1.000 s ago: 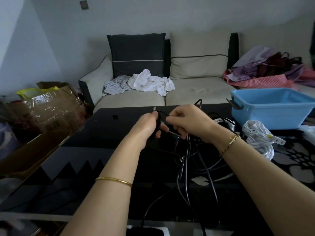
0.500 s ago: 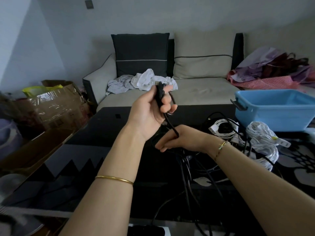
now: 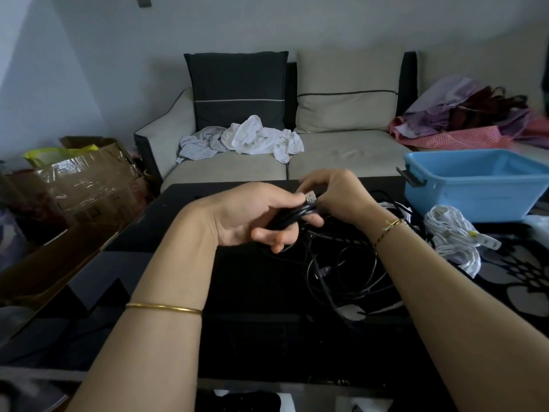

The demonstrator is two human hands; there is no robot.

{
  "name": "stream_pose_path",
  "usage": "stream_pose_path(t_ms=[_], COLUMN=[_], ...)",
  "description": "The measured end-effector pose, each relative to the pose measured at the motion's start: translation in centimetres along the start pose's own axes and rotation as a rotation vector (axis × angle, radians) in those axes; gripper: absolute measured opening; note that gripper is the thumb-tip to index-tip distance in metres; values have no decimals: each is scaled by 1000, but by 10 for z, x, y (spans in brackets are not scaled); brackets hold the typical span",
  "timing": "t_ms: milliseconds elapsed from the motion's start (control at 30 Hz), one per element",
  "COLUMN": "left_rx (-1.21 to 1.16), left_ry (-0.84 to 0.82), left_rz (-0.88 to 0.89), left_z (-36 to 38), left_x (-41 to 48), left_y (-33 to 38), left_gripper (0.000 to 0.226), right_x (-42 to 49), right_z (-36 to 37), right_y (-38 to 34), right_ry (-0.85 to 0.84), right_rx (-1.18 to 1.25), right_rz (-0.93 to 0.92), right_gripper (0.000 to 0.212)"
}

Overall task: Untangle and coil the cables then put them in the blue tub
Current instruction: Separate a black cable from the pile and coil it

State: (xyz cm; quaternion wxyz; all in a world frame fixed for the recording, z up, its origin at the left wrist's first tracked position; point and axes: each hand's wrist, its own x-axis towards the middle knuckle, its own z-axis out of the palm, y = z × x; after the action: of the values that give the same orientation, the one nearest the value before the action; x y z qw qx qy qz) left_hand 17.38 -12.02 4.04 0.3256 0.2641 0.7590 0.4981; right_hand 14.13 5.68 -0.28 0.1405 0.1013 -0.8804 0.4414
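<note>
Looking down along two bare forearms, we see a gold bangle point(image 3: 163, 307) on the left wrist, above a dark glossy table point(image 3: 267, 337). On that table, under the right forearm, lies a tangle point(image 3: 341, 272) of thin black leads looping over one another. Just beyond it, the left hand point(image 3: 252, 221) curls its fingers around several gathered loops of a black cable point(image 3: 292, 217). The right hand point(image 3: 335, 197), touching the left, bends its fingers to pinch the same cable beside its silver plug point(image 3: 310, 198). We cannot tell whether this cable runs down into the tangle. To the right, white cables point(image 3: 454, 239) sit heaped on the table, just in front of the blue tub point(image 3: 475, 185); nothing shows inside it, though its floor is hidden. Behind everything stands a pale sofa point(image 3: 341, 162). We judge the coil unfinished. If the left fingers slacken, the springy loops may burst open. If the trailing length is snagged, a hard pull may tighten knots or drag the heap.
</note>
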Motion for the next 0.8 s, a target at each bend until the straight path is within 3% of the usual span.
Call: stream_pose_path(t_ms=[167,267,333,400,467,600,700,800], left_rx=[387,534,511,343,20,-586,-661,-636], left_ry=[295,596,824,984,1063,1038,964,872], left_rz=[-214,-321,-250,-86,60,257,345,411], left_z=[3,-8,-14,-18,-24,-34,-27,-20], left_x=[16,23,24,25,26,27,30,32], left_y=[-13,-22,-30,-35,-35,-26,-20,-18], left_gripper=[45,50,41,34,32,30,34,39], right_x=[4,-1,-6,-9,-14,-29,-39,-41], right_z=[-5,-12,-12,-8,-1,6,13,22], right_y=[-1,-7,-9,-9,-7,-2,-7,-10], right_ry=[259,341,330,240,90,-321,-493,-607], right_rx=[-323,-448,-485,-507,-523,-354,-144,-80], right_rz=[35,37,21,-16,-56,-54,13,55], right_gripper=[10,9,9,5,7,22,36,38])
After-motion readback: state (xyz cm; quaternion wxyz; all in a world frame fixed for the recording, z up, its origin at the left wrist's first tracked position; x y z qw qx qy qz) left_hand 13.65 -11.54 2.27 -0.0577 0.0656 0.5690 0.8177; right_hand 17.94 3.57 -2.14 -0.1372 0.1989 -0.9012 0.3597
